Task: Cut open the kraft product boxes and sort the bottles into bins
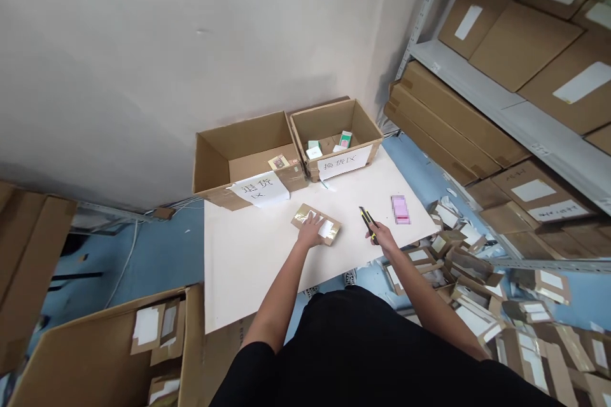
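Note:
On the white tabletop [238, 267] lies a small taped cardboard box [331, 233] with a white label. My left hand [311, 230] rests on top of this box, its fingers spread out over the label. To the right, my right hand [380, 238] is closed around a black and yellow utility knife [368, 219]. The knife points away from me, a short way right of the box and apart from it. Further right, a pink and purple item [401, 210] lies flat on the table; its details are blurred out.
Two open cartons with handwritten signs stand at the back: a left carton [214, 194] and a right carton [310, 172], with small boxes inside. Shelving [496, 95] full of boxes is at right. Opened boxes [477, 292] litter the floor. A large carton [86, 356] stands lower left.

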Demonstrator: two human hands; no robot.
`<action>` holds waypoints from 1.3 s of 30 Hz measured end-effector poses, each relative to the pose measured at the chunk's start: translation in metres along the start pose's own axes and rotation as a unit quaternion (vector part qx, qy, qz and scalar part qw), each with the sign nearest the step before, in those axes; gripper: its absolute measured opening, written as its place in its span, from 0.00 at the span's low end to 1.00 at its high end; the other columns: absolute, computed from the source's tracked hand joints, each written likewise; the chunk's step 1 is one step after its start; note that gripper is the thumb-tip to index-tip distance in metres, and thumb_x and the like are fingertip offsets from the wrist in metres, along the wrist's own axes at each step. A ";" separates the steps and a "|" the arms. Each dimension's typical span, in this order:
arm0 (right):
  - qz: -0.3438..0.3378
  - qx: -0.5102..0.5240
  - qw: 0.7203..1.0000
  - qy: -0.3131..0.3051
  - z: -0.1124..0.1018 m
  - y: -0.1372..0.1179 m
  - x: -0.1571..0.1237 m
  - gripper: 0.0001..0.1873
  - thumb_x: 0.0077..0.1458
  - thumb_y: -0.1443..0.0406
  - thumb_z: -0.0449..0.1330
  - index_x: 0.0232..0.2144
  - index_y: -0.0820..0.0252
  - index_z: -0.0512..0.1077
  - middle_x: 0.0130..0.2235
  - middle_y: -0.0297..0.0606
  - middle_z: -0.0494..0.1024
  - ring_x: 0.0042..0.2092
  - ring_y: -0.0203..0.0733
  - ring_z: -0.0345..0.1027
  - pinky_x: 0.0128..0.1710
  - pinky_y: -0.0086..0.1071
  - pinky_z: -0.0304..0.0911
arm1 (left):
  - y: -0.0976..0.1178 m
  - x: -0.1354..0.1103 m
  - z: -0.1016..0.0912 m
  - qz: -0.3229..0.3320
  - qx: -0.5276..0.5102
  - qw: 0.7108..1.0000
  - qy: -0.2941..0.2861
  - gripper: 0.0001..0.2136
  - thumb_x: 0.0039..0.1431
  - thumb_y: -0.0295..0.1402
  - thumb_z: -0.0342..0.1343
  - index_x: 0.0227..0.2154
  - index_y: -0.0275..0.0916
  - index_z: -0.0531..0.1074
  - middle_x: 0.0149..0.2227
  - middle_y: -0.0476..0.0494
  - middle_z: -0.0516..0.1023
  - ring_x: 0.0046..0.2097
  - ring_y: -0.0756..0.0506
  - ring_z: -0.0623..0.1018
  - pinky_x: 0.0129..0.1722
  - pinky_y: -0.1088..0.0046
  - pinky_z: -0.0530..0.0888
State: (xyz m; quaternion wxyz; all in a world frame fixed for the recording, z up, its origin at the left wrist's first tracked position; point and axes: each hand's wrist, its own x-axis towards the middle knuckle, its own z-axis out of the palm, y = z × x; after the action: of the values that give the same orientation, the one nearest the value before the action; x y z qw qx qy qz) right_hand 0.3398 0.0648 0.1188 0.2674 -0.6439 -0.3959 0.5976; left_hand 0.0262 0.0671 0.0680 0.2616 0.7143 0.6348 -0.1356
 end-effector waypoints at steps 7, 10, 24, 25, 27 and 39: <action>0.052 0.079 0.991 -0.097 0.002 0.042 -0.012 0.15 0.59 0.57 0.64 0.41 0.54 0.63 0.41 0.43 0.82 0.39 0.47 0.81 0.38 0.36 0.74 | 0.038 0.012 0.017 -0.067 0.034 0.997 0.035 0.49 0.58 0.51 0.65 0.77 0.54 0.46 0.79 0.41 0.44 0.77 0.29 0.46 0.70 0.48 0.60; 0.100 0.055 0.989 -0.096 0.007 0.049 0.000 0.11 0.65 0.56 0.58 0.41 0.54 0.63 0.30 0.33 0.78 0.28 0.40 0.76 0.30 0.32 0.72 | 0.075 0.014 0.033 -0.166 0.039 0.983 0.074 0.48 0.62 0.57 0.59 0.77 0.46 0.45 0.77 0.30 0.49 0.74 0.22 0.53 0.67 0.42 0.63; 0.028 -0.294 0.948 -0.114 0.049 0.020 0.085 0.34 0.70 0.40 0.49 0.26 0.61 0.71 0.20 0.35 0.72 0.18 0.33 0.64 0.23 0.26 0.57 | 0.074 -0.002 0.044 -0.154 0.003 0.987 0.052 0.40 0.69 0.55 0.50 0.77 0.50 0.43 0.79 0.38 0.45 0.76 0.27 0.50 0.68 0.47 0.64; 0.020 -0.303 0.946 -0.116 0.049 0.019 0.086 0.35 0.71 0.41 0.49 0.26 0.61 0.71 0.20 0.35 0.72 0.18 0.33 0.64 0.23 0.27 0.57 | 0.074 -0.001 0.043 -0.156 0.003 0.987 0.049 0.39 0.70 0.54 0.50 0.77 0.50 0.43 0.79 0.39 0.45 0.76 0.27 0.50 0.68 0.47 0.64; 0.009 -0.304 0.944 -0.126 0.047 0.023 0.083 0.34 0.73 0.43 0.48 0.25 0.61 0.70 0.19 0.33 0.70 0.18 0.32 0.63 0.23 0.27 0.58 | 0.074 0.001 0.041 -0.158 0.001 0.987 0.044 0.38 0.70 0.52 0.50 0.77 0.50 0.43 0.79 0.39 0.45 0.76 0.27 0.51 0.68 0.47 0.65; 0.019 -0.257 0.956 -0.143 0.016 0.054 0.074 0.31 0.72 0.43 0.49 0.25 0.57 0.66 0.17 0.28 0.68 0.16 0.32 0.62 0.21 0.25 0.57 | 0.070 0.006 0.043 -0.153 -0.007 0.987 0.050 0.37 0.70 0.51 0.51 0.77 0.51 0.46 0.78 0.39 0.47 0.75 0.27 0.52 0.68 0.47 0.66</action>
State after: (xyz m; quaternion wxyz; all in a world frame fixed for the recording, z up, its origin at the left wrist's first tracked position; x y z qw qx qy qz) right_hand 0.3322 0.0954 0.0312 0.0218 -0.6062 -0.5576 0.5666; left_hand 0.1013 0.0452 0.0436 0.2108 0.6125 0.7500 -0.1338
